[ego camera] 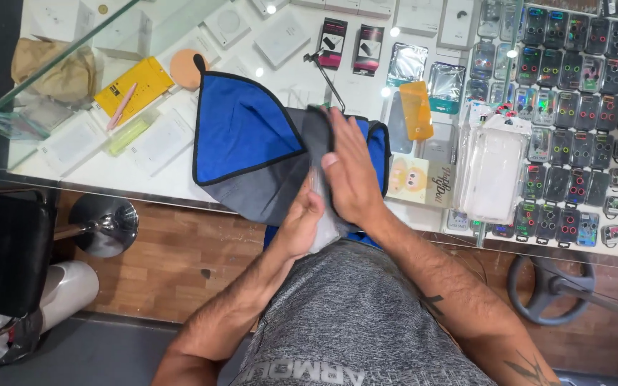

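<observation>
Cloth (252, 143), blue and grey, lies at the near edge of the glass tabletop (144, 182), its long axis running away leftward, with the right hand (352, 175) pressing flat on it while the left hand (302, 225) grips its near end.

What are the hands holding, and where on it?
The left hand grips the near edge of the blue-and-grey cloth. The right hand lies flat on its middle, pressing rather than gripping.

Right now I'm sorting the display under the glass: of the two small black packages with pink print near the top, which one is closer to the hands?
The left black package; it sits beside the right black package, which stands slightly lower in view, yet the left lies more directly above the right hand on the blue-and-grey cloth.
</observation>
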